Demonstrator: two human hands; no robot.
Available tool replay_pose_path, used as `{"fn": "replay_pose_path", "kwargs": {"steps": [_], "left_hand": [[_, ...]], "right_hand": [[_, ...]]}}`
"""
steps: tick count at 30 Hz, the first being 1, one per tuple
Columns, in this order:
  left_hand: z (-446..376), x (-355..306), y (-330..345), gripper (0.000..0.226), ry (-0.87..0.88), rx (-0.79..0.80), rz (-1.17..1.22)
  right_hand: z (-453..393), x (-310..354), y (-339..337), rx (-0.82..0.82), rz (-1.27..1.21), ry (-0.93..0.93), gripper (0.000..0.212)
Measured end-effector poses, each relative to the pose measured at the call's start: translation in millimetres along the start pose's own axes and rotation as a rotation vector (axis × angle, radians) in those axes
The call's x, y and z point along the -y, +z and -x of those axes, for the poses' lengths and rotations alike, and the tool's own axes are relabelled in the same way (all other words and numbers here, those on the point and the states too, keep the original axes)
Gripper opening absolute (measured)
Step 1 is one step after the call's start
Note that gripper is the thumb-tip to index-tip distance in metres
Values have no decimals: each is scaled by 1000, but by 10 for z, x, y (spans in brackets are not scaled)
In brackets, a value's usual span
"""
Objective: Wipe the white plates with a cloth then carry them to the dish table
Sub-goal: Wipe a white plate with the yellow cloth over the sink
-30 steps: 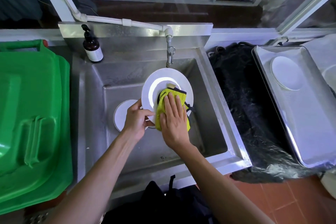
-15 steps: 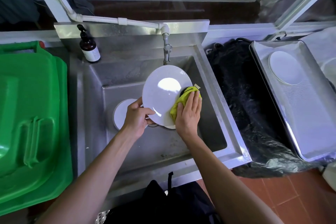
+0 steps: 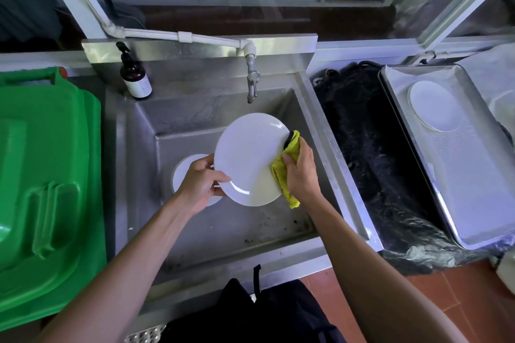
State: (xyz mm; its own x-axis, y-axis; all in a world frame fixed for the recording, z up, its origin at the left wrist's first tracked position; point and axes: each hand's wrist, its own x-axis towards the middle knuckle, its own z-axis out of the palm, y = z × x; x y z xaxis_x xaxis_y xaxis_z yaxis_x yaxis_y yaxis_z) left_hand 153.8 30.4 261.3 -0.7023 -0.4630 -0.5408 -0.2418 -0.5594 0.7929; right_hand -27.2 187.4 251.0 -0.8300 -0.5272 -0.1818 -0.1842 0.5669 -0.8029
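White plate gripped at left rim by left hand | right hand clutches yellow cloth, apparently at right rim

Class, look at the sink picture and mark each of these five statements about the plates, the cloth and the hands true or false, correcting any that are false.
1. The left hand holds the white plate by its edge. True.
2. The right hand grips a blue cloth. False: the cloth is yellow-green.
3. Another plate lies in the sink below the held one. True.
4. The metal tray on the right holds no plate. False: a white plate lies in it.
5. Water runs from the tap. False: no stream shows.
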Motion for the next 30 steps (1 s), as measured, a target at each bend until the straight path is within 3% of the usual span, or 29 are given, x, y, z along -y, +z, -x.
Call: {"fn": "replay_pose_path", "kwargs": {"steps": [8, 18, 25, 30], "left_hand": [[-8, -220, -208, 48, -30, 94, -215], [-92, -362, -113, 48, -27, 211, -583], [-187, -372, -55, 57, 48, 216, -671], [-258, -260, 24, 55, 87, 99, -596]], "right_hand": [[-87, 25, -156, 143, 30, -57, 42], [-84, 220, -149, 221, 282, -365, 46], [-74, 316, -172, 132, 370, -404, 39], [-42, 318, -178, -18, 414, -436, 36]]}}
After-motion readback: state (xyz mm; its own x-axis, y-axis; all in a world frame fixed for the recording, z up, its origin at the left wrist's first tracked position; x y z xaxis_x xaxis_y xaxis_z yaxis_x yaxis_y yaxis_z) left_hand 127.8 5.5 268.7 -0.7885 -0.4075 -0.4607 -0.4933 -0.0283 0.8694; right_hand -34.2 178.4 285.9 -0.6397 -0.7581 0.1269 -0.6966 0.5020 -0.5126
